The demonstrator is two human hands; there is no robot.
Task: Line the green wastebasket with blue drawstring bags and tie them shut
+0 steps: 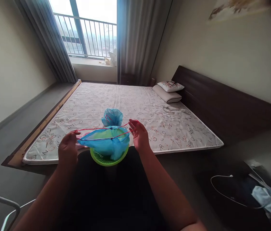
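Observation:
A blue drawstring trash bag [112, 146] hangs partly inside a green plastic basket [108, 163], which rests by my lap at the bed's near edge. Its red drawstring is stretched out to both sides. On the left, my left hand [68, 146] is closed on one end of the drawstring, pulling the bag's edge taut. My right hand [139, 133] pinches the other end with its thumb and fingers, the string looping round them. Just beyond the basket, a second blue bag [112, 117] with a red string stands bunched on the mattress.
The mattress [130, 102] with printed letters spreads ahead, with two pillows [170, 89] by the dark headboard [212, 93]. At the lower right, a dark bedside table [224, 192] bears a white cable and a crumpled white item. A metal tube frame [3, 199] is at the lower left.

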